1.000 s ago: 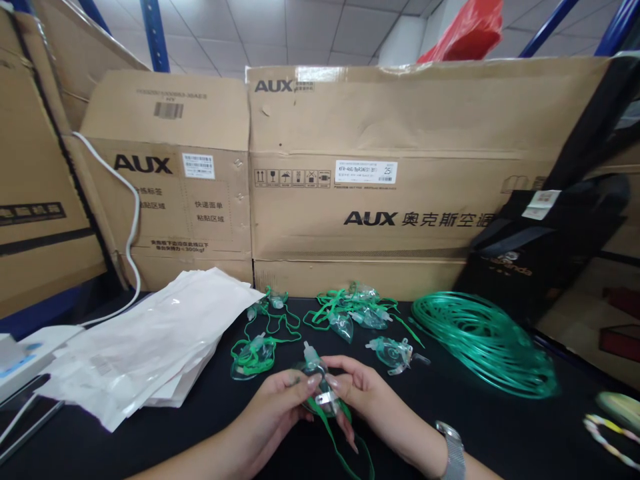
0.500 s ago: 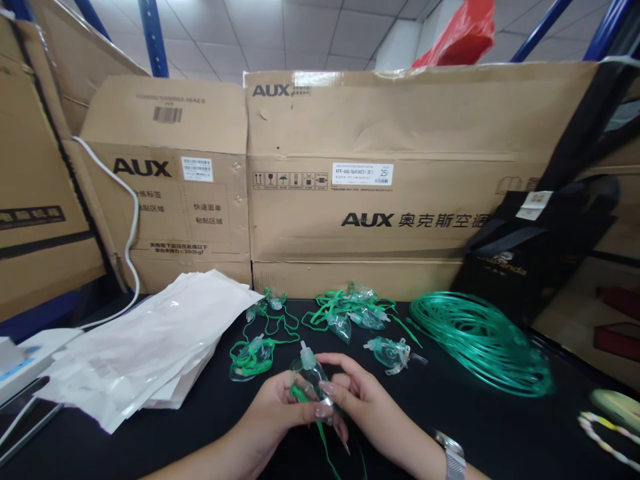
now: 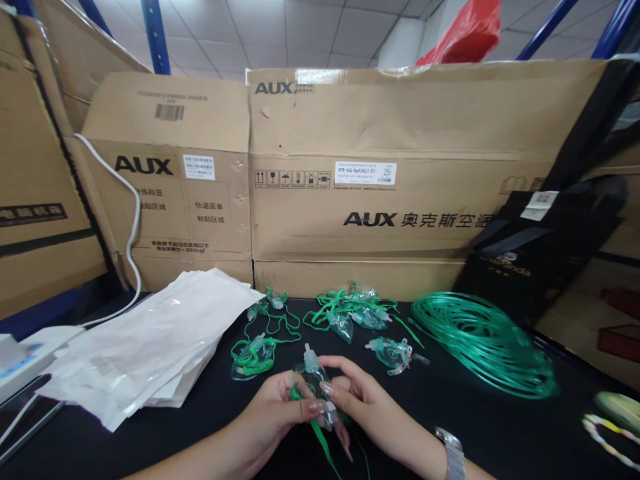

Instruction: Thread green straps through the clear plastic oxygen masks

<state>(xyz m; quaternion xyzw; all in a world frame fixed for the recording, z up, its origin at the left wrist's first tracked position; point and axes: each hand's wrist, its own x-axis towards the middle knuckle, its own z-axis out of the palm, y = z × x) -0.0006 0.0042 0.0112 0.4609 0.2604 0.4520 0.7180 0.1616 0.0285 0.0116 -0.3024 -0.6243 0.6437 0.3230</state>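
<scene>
Between my two hands is a clear oxygen mask with a pale connector at its top, pointing away from me. My left hand is closed on its left side, the thumb lying across the lower edge. On the right side my right hand grips it, with the thumb on the front of the shell. A green elastic strap hangs down from the mask between the hands. Beyond my left hand lies another mask with its strap bunched on it. Past my right hand rests a mask with no green strap visible.
More masks with tangled green straps lie near the cardboard boxes. A coil of green tubing is at right, before a black bag. White pouches are stacked at left beside a power strip. A beaded bracelet lies far right.
The hands keep the same hold on the mask. Below it, the green strap has shifted and shows wider. The whole view has moved very slightly.
</scene>
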